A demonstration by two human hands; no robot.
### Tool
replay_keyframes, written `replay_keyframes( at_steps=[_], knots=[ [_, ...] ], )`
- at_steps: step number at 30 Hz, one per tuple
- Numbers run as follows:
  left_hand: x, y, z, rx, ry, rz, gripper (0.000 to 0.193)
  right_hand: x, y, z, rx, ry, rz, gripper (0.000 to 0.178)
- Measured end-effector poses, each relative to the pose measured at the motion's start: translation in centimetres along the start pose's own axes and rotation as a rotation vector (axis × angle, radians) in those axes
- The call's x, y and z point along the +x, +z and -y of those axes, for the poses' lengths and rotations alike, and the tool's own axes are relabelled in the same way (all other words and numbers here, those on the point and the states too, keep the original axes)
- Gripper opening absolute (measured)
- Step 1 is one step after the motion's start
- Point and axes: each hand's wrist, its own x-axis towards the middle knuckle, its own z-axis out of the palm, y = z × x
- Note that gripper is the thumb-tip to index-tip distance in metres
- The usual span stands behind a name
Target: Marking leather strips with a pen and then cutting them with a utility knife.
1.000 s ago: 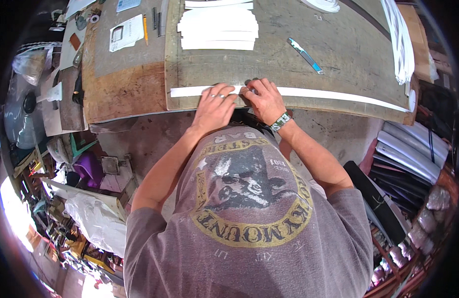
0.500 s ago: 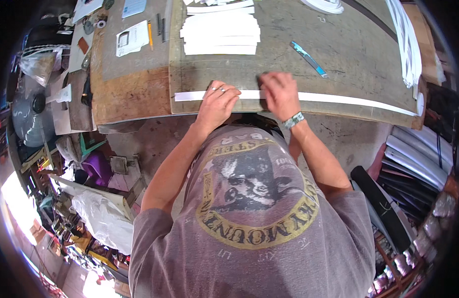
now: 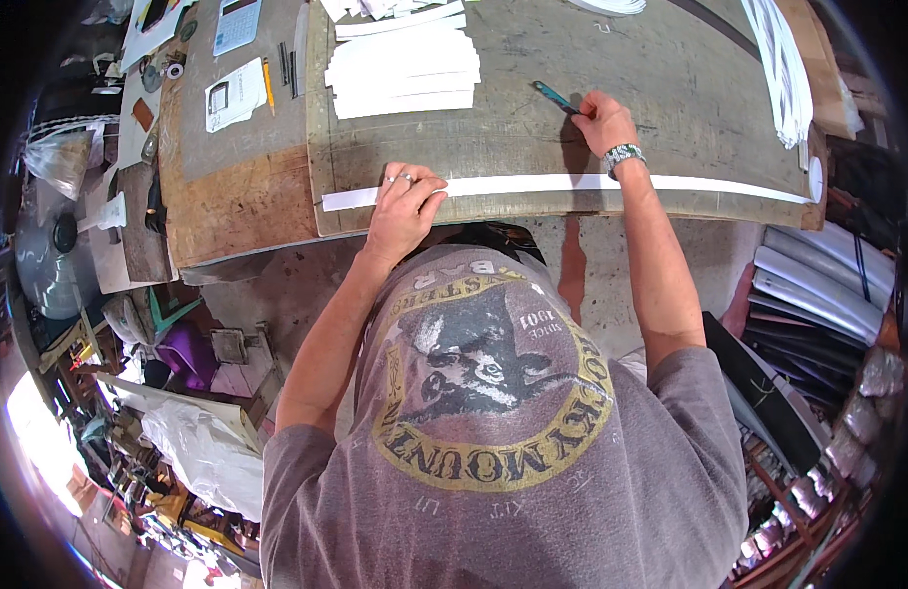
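White strip lies along near edge of desk. Left hand on it near left end, fingers bunched; can't tell if grip pinches or just presses. Right hand: fingers drawn together at slim teal tool, closure hidden. Risks: right forearm brushing strip's unheld run skews it; loose pinch drops tool. Right arm reaches forward over strip; left forearm angles inward.

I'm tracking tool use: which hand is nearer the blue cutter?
Right. The right hand is at the blue cutter, covering its near end; the left hand is on the white strip, farther left and lower in the picture.
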Motion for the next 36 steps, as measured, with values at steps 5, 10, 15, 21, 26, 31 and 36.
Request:
replay_keyframes(
  at_steps=[5, 10, 15, 21, 26, 31, 36],
  knots=[
    [-0.3, -0.2, 0.0, 0.002, -0.05, 0.014, 0.014, -3.8, -0.5, 5.7, 0.716, -0.19, -0.034, 0.04],
    [0.0, -0.2, 0.0, 0.011, -0.031, 0.025, 0.016, -7.1, 3.7, 7.3, 0.77, -0.147, -0.084, 0.036],
    [0.0, -0.1, 0.4, -0.013, -0.014, 0.032, 0.015, -8.7, 4.4, 8.2, 0.425, -0.099, -0.331, 0.051],
    [0.1, -0.1, 0.7, 0.006, 0.025, 0.031, 0.014, -14.5, 6.1, 11.1, 0.542, -0.176, -0.28, 0.032],
    [0.3, 0.0, 0.8, 0.004, 0.039, 0.034, 0.016, -19.2, 9.9, 13.2, 0.565, -0.261, -0.292, 0.028],
    [0.4, -0.1, 0.8, 0.003, 0.037, 0.034, 0.014, -20.1, 11.4, 13.0, 0.482, -0.27, -0.252, 0.027],
    [0.3, -0.1, 0.8, -0.002, 0.05, 0.034, 0.014, -19.8, 11.7, 13.2, 0.483, -0.303, -0.309, 0.033]
  ],
)
